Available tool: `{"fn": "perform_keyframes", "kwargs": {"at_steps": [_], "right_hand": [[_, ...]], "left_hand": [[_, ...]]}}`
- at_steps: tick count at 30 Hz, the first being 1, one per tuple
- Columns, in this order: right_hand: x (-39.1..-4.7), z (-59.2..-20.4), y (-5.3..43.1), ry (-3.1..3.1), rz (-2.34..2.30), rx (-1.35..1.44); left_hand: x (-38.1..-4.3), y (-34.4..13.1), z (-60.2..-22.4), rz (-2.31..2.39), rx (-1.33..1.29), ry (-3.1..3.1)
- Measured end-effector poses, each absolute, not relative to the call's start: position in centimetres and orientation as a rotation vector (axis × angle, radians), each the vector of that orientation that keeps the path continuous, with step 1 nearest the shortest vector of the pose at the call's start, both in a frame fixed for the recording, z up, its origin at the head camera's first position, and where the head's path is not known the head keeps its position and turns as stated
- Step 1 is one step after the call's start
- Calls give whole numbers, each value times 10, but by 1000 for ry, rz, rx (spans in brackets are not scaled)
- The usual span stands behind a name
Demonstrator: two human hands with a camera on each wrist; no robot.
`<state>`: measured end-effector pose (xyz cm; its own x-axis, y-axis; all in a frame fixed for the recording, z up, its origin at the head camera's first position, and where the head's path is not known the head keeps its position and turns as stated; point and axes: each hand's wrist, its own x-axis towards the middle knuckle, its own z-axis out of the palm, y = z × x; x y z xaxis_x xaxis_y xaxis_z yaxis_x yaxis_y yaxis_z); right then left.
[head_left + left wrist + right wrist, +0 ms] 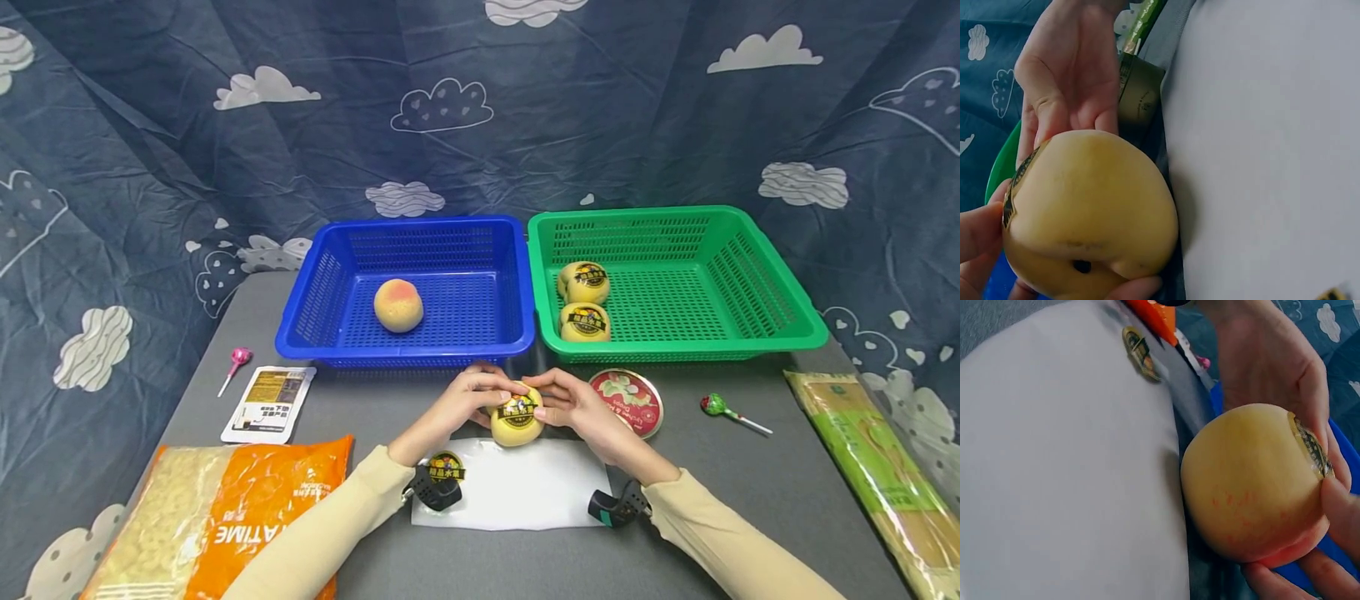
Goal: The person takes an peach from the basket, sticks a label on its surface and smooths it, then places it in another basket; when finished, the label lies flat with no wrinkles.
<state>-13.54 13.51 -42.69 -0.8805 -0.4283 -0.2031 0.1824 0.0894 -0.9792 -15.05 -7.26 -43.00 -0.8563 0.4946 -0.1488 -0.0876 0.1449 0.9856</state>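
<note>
Both hands hold a yellow peach [516,425] over the far edge of a white sheet [525,492]. A black-and-gold label [519,406] sits on the peach's side. My left hand [474,396] grips the fruit from the left, and my right hand [572,408] holds it from the right with the thumb at the label's edge. Seen from the left wrist, the peach [1091,206] shows its creased end with a dark spot. Reddish flecks mark the peach [1254,487] in the right wrist view. Another such label [446,467] lies on the sheet's left part, by my left wrist.
Behind stand a blue basket [405,352] with one peach and a green basket [675,344] with two labelled peaches. Around lie an orange bag [262,500], a white pouch [268,406], a red round tin [630,402], two lollipops [240,358] and a green noodle pack [877,458].
</note>
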Motion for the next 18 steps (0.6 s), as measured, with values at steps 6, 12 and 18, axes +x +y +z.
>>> {"fn": "perform_keyframes", "kwargs": {"at_steps": [6,12,18], "right_hand": [[-137,-426,134,1952,-1857,-195],[-138,-425,134,1923,-1901,-142],[-134,-426,134,1920,-1832,-295]], "left_hand": [[-151,-71,-427,1767,353,1980],[-139,-71,-407,1750,491,2019],[-140,-77,-424,1619,648,2188]]}}
